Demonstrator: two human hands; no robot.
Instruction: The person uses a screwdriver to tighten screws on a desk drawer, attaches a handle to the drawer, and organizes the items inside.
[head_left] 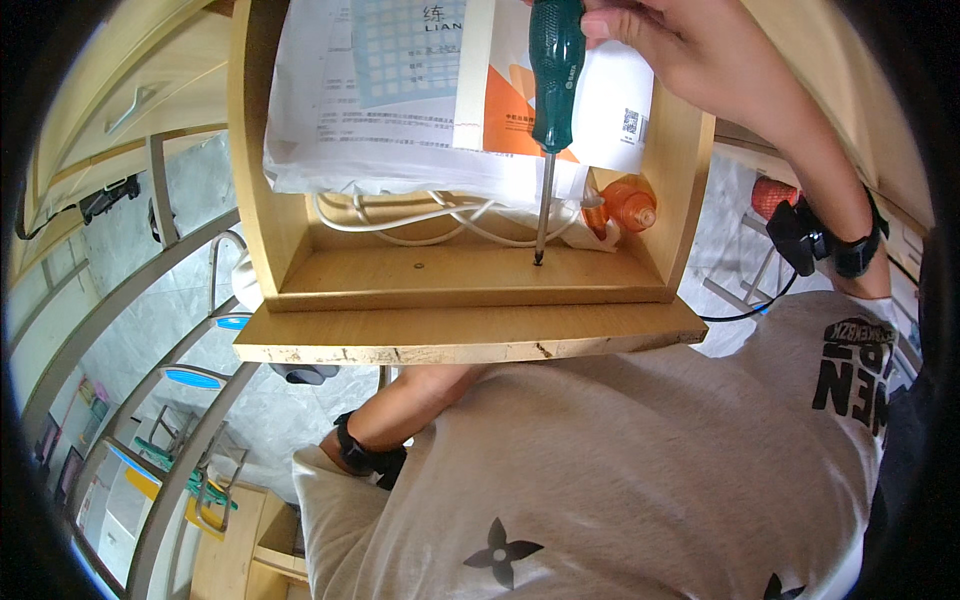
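My right hand (660, 45) is closed on a dark green screwdriver (555, 95) at the top of the view. The screwdriver points down into a wooden drawer (685, 230), its tip on a dark screw (538, 261) in the inner front board; a small hole (419, 266) shows further left. Papers (370, 150) and an orange-and-white booklet (520, 110) lie in the drawer above white cables (380, 225) and a translucent orange bottle (630, 208). My left forearm (410, 405) reaches up beneath the drawer front, which hides the hand.
Metal rails with blue-padded steps (195, 377) run along the left over a grey tiled floor (280, 440). A wooden desk (230, 540) and chairs stand below at lower left. A red basket (775, 197) and metal frame sit right of the drawer. My shirt fills the lower right.
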